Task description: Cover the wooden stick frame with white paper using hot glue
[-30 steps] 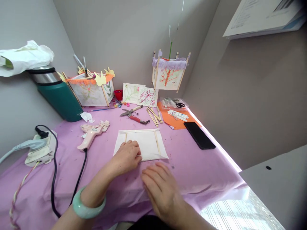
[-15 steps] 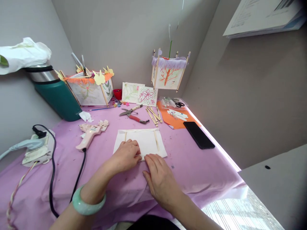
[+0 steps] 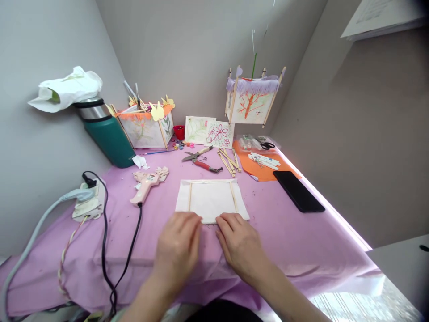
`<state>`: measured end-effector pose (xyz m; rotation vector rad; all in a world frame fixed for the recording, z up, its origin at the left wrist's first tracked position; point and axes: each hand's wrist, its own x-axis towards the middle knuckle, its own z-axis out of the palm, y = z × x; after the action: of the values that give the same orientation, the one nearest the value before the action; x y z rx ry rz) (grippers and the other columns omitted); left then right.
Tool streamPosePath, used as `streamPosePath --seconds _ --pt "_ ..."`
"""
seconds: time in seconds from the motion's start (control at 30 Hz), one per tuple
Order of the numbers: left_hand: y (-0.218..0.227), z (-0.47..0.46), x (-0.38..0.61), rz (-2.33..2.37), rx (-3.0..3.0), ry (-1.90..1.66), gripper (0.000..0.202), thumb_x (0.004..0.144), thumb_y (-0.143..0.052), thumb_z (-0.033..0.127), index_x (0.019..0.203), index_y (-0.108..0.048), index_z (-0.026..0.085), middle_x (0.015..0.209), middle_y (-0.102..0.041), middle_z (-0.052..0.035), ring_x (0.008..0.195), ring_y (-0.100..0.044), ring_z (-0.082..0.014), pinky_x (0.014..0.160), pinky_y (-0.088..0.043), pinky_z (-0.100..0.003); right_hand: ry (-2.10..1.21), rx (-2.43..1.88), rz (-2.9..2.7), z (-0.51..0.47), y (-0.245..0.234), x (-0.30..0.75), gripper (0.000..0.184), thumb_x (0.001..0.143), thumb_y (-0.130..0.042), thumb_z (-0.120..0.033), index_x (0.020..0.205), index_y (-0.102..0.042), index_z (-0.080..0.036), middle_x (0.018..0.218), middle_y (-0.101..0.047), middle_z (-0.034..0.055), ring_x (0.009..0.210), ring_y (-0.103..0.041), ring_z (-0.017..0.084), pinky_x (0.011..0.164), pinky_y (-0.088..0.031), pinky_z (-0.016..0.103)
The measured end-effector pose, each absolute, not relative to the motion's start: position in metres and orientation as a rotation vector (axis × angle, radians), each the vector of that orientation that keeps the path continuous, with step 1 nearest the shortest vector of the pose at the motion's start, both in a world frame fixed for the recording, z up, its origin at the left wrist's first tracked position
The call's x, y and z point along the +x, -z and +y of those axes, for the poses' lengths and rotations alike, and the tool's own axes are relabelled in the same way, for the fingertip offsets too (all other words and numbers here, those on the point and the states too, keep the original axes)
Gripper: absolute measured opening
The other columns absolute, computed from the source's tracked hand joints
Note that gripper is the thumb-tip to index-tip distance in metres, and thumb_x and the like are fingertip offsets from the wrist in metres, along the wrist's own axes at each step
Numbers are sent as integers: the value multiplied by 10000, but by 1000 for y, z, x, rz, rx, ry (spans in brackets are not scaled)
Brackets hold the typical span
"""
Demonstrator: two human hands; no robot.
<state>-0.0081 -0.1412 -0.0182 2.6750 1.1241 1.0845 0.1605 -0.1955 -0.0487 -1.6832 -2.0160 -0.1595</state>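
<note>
A white paper panel (image 3: 212,199) with thin wooden sticks glued along its edges lies flat on the purple table cover (image 3: 275,232). Both my hands rest at its near edge. My left hand (image 3: 178,246) lies flat with fingers stretched out, its fingertips touching the panel's near left corner. My right hand (image 3: 239,243) lies beside it, fingers out and pressing the panel's near edge. Neither hand holds anything.
A pink glue gun (image 3: 147,183) with a black cord lies left of the panel. Red-handled cutters (image 3: 201,160) and loose sticks (image 3: 228,161) lie behind it. A black phone (image 3: 298,196) is at the right, a power strip (image 3: 86,203) at the left. Paper lanterns (image 3: 145,126), drawings and a green flask (image 3: 106,134) stand at the back.
My left hand slid back off the panel to its near edge. My right hand moved forward up to that edge. The view shifted, so everything sits further right in the picture.
</note>
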Motion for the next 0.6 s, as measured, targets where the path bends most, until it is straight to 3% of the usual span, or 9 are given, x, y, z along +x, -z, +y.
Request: streamPosePath --seconds 0.1,0.2,0.6 --pt "45 -167 -4 1020 2857 -1103 306 876 -467 119 1168 -557 100 1167 -631 -130 1130 -536 -236 958 -479 -394 192 -1675 -2004 -195 49 160 195 927 -434 -178 964 -623 -149 957 -633 101 918 -552 230 780 -464 355" --pt "65 -170 1 1066 2980 -1074 361 883 -481 170 1221 -521 49 1238 -598 -166 1209 -493 -284 989 -464 -455 218 -1669 -2002 -194 49 160 188 920 -447 -181 968 -625 -146 943 -636 98 909 -555 226 769 -460 344" --pt "63 -152 -4 1288 2945 -743 401 904 -481 331 1197 -548 66 1180 -596 -159 1081 -527 -290 920 -473 -472 168 -1753 -1974 -192 50 167 165 912 -472 -179 952 -632 -182 952 -631 73 891 -545 206 744 -442 315"
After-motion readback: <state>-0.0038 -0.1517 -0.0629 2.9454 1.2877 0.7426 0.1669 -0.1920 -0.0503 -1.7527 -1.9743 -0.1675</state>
